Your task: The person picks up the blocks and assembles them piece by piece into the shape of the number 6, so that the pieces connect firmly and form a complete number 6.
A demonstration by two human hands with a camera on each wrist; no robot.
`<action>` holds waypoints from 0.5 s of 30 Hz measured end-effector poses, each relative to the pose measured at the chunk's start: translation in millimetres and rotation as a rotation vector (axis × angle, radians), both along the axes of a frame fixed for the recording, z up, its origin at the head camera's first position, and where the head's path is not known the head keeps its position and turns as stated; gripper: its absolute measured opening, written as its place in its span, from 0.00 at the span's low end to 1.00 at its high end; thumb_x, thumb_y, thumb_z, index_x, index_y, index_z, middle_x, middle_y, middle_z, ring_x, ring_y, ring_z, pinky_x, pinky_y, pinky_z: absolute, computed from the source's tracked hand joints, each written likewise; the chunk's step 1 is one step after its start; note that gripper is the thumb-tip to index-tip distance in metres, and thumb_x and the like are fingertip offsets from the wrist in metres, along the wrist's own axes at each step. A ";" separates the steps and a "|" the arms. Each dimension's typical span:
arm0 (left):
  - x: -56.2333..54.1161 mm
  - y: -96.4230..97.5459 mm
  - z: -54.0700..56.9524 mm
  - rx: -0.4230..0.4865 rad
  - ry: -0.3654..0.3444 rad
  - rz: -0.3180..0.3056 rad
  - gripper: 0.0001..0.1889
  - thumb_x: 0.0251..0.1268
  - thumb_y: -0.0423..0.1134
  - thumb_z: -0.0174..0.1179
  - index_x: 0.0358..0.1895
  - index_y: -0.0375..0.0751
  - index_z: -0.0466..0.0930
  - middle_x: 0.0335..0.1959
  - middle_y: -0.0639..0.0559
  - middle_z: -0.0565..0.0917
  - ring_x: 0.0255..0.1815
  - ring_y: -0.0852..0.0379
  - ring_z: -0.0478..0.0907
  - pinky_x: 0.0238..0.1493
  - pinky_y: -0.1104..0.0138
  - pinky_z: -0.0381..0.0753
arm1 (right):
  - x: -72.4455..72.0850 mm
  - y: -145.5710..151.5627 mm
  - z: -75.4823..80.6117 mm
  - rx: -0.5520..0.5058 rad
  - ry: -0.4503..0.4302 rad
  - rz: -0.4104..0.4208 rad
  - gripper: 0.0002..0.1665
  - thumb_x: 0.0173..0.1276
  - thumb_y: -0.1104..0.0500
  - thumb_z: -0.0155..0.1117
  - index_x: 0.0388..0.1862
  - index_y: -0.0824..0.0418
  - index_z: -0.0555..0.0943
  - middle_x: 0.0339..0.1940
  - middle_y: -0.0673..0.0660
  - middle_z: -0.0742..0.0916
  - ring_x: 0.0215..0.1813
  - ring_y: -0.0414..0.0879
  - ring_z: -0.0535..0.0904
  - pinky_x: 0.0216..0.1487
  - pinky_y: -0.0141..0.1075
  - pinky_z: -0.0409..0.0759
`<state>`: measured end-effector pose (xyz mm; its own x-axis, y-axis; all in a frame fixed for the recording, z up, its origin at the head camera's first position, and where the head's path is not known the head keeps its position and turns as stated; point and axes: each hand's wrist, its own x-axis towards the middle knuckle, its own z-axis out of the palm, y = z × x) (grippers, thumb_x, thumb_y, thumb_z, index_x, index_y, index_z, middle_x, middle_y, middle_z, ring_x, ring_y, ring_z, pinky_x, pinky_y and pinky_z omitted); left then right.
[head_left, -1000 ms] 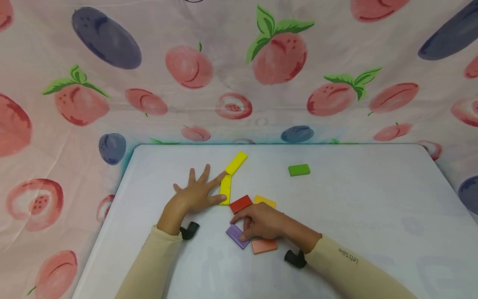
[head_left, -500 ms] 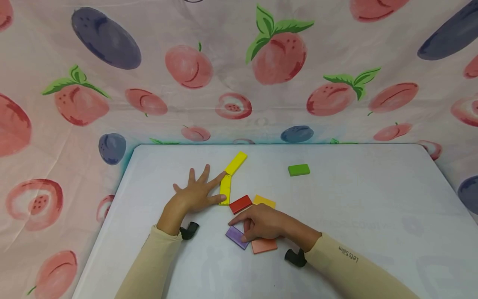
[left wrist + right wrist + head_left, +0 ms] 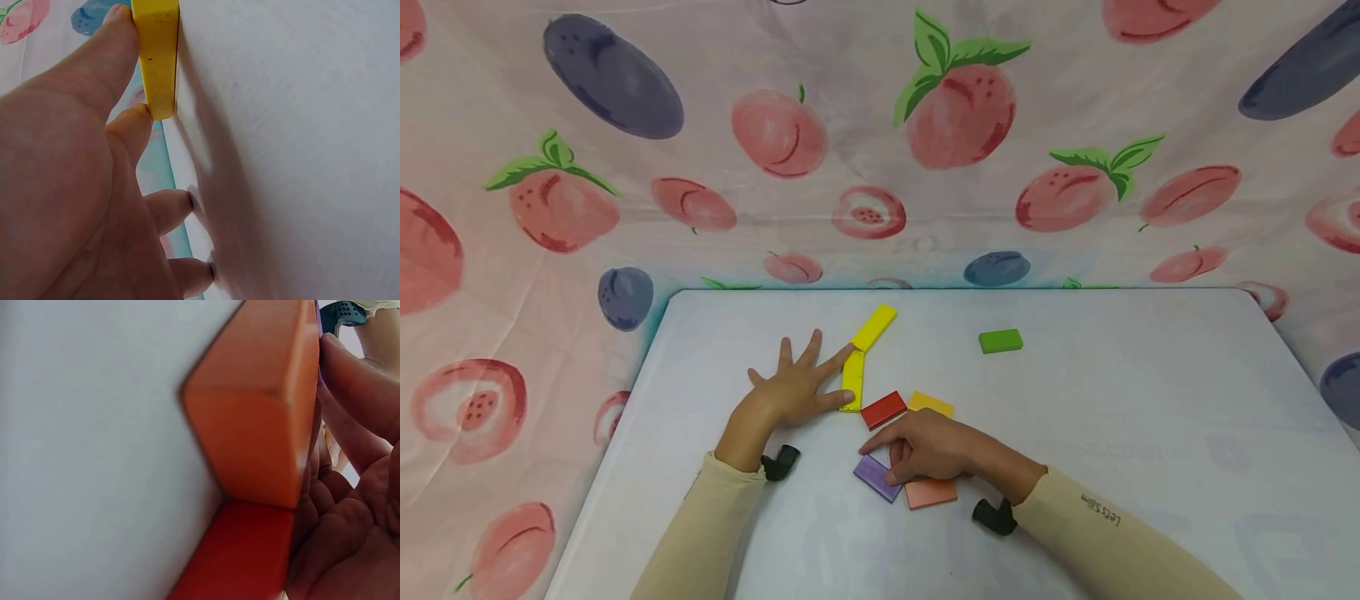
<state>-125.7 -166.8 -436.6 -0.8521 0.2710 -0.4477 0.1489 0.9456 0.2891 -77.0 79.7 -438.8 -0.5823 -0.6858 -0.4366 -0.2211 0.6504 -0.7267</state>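
Observation:
My left hand (image 3: 793,392) lies spread beside two yellow blocks, the near one (image 3: 853,381) and the far one (image 3: 875,327), which meet at an angle. Its thumb and forefinger touch their sides, and the left wrist view shows both against a yellow block (image 3: 159,62). My right hand (image 3: 928,446) pinches a flat purple block (image 3: 874,477) between thumb and forefinger, its other fingers curled under. An orange block (image 3: 931,493) lies partly beneath that hand. Close up in the right wrist view, the orange block (image 3: 250,425) meets a red block (image 3: 240,550), hidden from the head view.
Just beyond the right hand lie a red block (image 3: 883,409) and an amber block (image 3: 931,404), corners close together. A green block (image 3: 1000,342) sits apart towards the back. The white table (image 3: 1112,375) ends at a fruit-print cloth (image 3: 865,133).
The purple block has turned and shifted very slightly under my right hand, whose forefinger has slid a little to the left. My left hand and the other blocks have stayed put.

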 end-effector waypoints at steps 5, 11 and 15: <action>-0.4 0.1 -0.2 -0.004 -0.002 0.003 0.42 0.67 0.71 0.55 0.81 0.78 0.46 0.86 0.46 0.34 0.82 0.26 0.25 0.58 0.14 0.35 | -0.1 0.0 0.1 0.005 0.000 -0.004 0.24 0.65 0.54 0.76 0.60 0.43 0.85 0.27 0.43 0.84 0.31 0.39 0.79 0.32 0.30 0.74; -0.7 0.4 -0.8 -0.010 -0.002 0.004 0.42 0.66 0.71 0.55 0.81 0.78 0.46 0.86 0.46 0.34 0.82 0.25 0.26 0.58 0.14 0.35 | -0.6 0.1 -1.1 -0.001 0.002 -0.002 0.23 0.65 0.54 0.76 0.60 0.43 0.85 0.27 0.43 0.84 0.30 0.39 0.79 0.32 0.31 0.74; -0.8 0.3 -1.2 -0.010 -0.002 0.004 0.42 0.66 0.71 0.55 0.81 0.78 0.46 0.86 0.46 0.34 0.82 0.25 0.26 0.58 0.14 0.35 | -0.3 -0.3 -1.0 -0.001 0.003 -0.005 0.24 0.65 0.55 0.76 0.59 0.43 0.86 0.27 0.43 0.84 0.30 0.39 0.79 0.33 0.31 0.74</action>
